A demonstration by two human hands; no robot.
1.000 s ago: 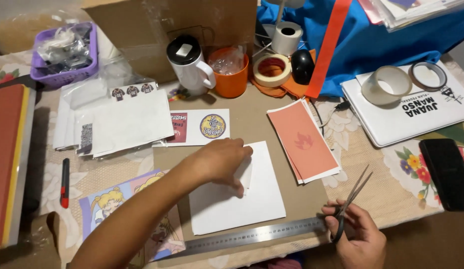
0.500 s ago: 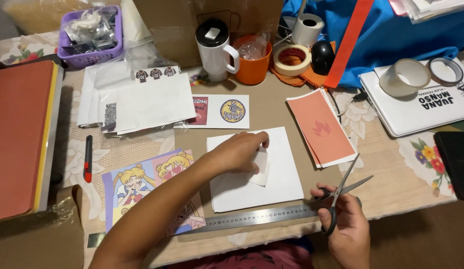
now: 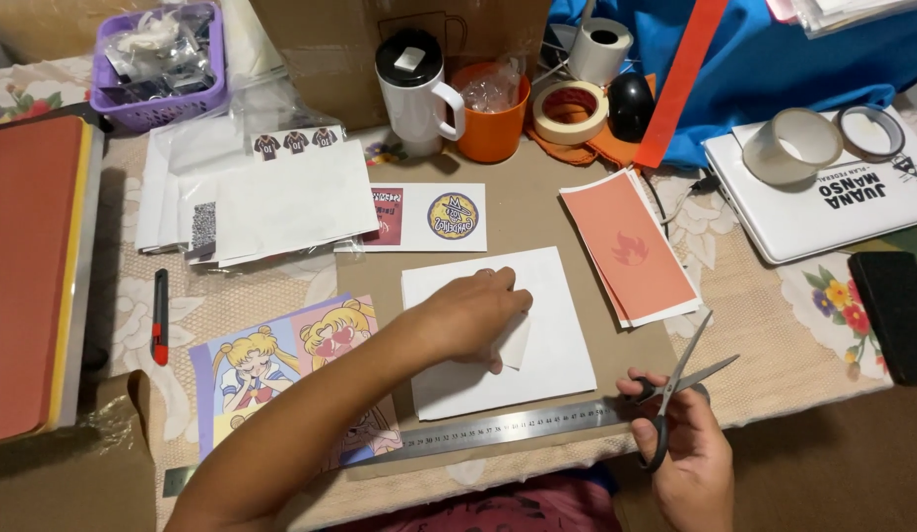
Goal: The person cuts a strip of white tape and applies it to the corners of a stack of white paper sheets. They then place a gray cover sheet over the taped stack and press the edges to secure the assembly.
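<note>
A small white paper piece (image 3: 514,340) is pinched in the closed grip of the left hand (image 3: 470,317), which is rested on the white sheet (image 3: 552,325) at the middle of the bench (image 3: 774,355). Scissors (image 3: 675,384), blades parted, are held in the closed grip of the right hand (image 3: 680,453), just right of that sheet. A steel ruler (image 3: 498,429) is laid along the sheet's near edge. 1 orange print (image 3: 631,246) is seen right of the sheet, cartoon prints (image 3: 271,365) left of it.

round yellow-blue sticker sheet (image 3: 453,216) ctr, above white paper | white box (image 3: 833,202) rt, black print | cardboard box (image 3: 360,49) back
</note>
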